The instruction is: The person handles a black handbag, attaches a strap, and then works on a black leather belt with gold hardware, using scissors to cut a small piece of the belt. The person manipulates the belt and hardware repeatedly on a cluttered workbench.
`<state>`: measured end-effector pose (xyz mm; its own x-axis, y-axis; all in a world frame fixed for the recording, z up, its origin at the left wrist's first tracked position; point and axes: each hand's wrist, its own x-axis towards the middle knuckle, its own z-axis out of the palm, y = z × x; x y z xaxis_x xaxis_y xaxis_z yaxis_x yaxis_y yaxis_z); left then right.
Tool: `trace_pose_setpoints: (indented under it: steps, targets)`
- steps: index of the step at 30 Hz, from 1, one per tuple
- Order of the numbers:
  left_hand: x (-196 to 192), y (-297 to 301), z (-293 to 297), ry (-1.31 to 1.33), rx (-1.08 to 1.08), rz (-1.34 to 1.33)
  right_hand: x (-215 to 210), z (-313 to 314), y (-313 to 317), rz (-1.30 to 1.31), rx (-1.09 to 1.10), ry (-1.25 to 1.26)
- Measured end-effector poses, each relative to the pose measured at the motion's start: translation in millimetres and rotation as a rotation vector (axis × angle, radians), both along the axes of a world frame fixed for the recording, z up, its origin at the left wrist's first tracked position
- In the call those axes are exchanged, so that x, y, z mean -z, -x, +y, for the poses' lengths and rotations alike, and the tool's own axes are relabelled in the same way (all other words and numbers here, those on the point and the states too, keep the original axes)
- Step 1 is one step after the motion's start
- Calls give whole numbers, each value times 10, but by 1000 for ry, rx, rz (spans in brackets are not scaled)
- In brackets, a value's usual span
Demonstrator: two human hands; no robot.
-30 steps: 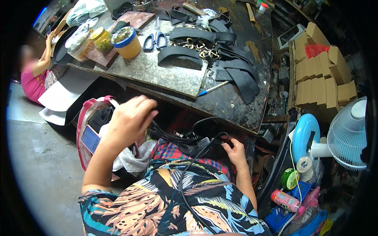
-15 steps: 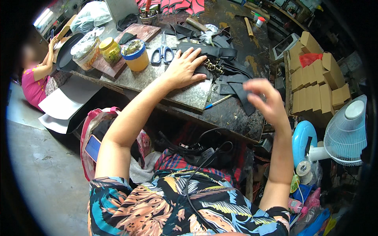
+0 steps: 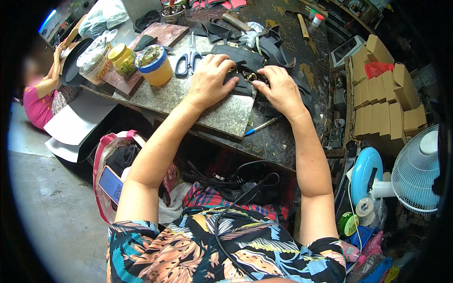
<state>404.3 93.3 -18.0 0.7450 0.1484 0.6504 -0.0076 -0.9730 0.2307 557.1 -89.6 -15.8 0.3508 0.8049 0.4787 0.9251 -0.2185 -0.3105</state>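
Note:
Black leather straps (image 3: 238, 55) lie in a pile at the edge of a grey stone slab (image 3: 214, 114). A cluster of brass-coloured metal clasps (image 3: 250, 75) sits among them. My left hand (image 3: 210, 81) is curled over the strap ends on the slab, its thumb pointing toward the clasps. From the other side, my right hand (image 3: 280, 90) closes thumb and fingers on the clasps. Both hands partly cover the straps, so the exact grip of the left fingertips is hidden. Blue-handled scissors (image 3: 188, 63) rest just left of my left hand.
On the left stand a jar with a blue rim (image 3: 155, 70), a yellow-lidded jar (image 3: 121, 59) and a tub (image 3: 96, 66). A blue pen (image 3: 260, 126) lies near the front edge. Boxes (image 3: 384, 108) and a fan (image 3: 416, 170) are at right. Another person (image 3: 40, 106) sits far left.
My right hand has come down and left from the air onto the metal clasps. My left hand, flat on the straps before, has curled its fingers and shifted slightly left.

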Motion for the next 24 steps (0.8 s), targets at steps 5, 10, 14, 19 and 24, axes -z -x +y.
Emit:
trace_pose_setpoints:
  steps: [5,10,14,19,24]
  targets:
    - [-71,52,-30,44,58,40,-135,-29,-70,65,45,-145]
    - [-87,63,-30,-41,127,55,-134,-23,-28,41,74,-230]
    - [-76,33,1,1,157,-137,-89,11,22,-19,31,-242]
    - [-72,54,26,64,-79,-193,-67,36,33,-69,10,-214]
    - [-58,72,-2,10,-26,-110,-108,-17,-31,18,60,-193]
